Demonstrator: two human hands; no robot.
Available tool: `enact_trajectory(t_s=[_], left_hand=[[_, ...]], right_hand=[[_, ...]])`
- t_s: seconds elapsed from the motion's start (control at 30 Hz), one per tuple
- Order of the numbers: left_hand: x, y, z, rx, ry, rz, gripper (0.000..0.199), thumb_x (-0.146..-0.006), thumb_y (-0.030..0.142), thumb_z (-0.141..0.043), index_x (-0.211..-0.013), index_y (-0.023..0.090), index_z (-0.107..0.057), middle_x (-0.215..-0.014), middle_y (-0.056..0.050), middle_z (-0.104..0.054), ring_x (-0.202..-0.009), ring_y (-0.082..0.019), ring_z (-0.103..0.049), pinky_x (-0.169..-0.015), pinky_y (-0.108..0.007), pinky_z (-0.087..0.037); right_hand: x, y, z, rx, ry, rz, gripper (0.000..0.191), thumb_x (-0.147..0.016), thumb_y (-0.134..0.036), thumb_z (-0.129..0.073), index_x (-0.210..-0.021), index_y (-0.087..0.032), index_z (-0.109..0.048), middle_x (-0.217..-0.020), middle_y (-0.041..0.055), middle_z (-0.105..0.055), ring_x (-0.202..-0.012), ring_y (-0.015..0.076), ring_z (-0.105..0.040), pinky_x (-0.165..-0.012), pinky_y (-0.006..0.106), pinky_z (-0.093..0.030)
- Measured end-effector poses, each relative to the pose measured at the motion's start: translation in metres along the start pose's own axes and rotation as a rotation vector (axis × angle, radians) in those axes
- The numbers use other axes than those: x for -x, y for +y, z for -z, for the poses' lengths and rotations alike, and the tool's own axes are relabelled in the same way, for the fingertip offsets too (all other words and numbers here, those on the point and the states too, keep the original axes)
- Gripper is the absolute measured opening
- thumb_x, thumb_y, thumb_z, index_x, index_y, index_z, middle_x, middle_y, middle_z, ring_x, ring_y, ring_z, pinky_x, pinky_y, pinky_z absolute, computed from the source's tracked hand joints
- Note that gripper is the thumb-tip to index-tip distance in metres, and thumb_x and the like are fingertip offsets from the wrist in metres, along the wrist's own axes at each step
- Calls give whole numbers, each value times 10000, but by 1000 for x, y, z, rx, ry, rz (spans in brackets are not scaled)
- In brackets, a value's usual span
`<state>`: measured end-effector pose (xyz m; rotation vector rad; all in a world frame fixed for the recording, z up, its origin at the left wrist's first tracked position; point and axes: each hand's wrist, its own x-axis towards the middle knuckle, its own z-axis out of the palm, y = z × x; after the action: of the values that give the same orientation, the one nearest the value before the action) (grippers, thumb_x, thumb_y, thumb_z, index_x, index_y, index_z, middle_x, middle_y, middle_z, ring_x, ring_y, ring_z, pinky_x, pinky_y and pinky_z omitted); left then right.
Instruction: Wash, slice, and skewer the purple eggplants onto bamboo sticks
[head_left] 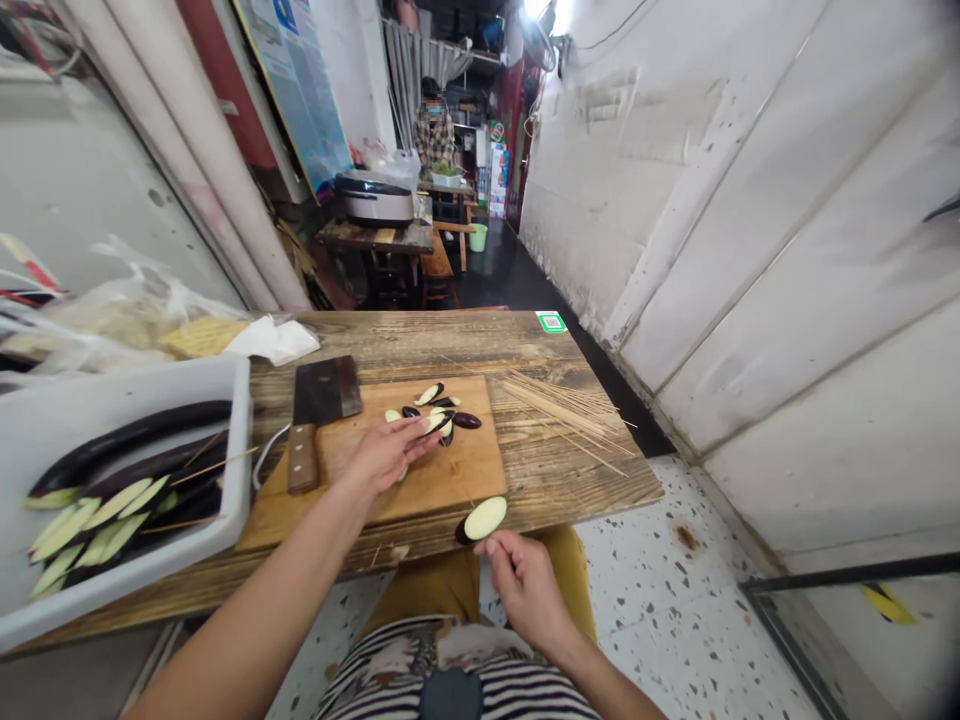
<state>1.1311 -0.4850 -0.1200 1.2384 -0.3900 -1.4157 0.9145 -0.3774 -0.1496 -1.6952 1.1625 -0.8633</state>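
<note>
My left hand reaches over the wooden cutting board, its fingertips closed at an eggplant slice in the small pile there. More cut eggplant pieces, dark-skinned and pale inside, lie around those fingers. Near the table's front edge my right hand pinches the end of a skewer, mostly hidden, that carries eggplant slices. The front slice turns its pale oval face up, with dark skin showing behind it. Left of the pile, a cleaver with a wooden handle rests partly on the board.
A white bin at left holds whole eggplants and skewered slices. Loose bamboo skewers lie spread right of the board. Plastic bags and white paper sit behind the bin. A person stands at the far end.
</note>
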Motion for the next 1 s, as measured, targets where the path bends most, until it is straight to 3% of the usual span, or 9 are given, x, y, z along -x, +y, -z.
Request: enact_trajectory(t_s=[0.53,1.0], left_hand=[[0,-3,1,43,16,-2,98,-702,33,-667,-793,59,-639,-816,-137,-717,-708,-188,-695,-717,-269,-584],[7,-4,-6,22,11,-9,50,-708,1,-646,-739,38,-659,-808,-142,-713,-704,-186,-689,-707,-278,-589]], right_hand=[[0,2,0,-14,0,-3,338,-923,-351,-402,-802,-159,-653,-580,-1,-526,-528,127,-447,-452,206,-310],[0,-5,2,-31,-11,-28,334,-927,-344,-384,-796,-157,-628,-534,-35,-418,-477,108,-357,-445,212,-265]])
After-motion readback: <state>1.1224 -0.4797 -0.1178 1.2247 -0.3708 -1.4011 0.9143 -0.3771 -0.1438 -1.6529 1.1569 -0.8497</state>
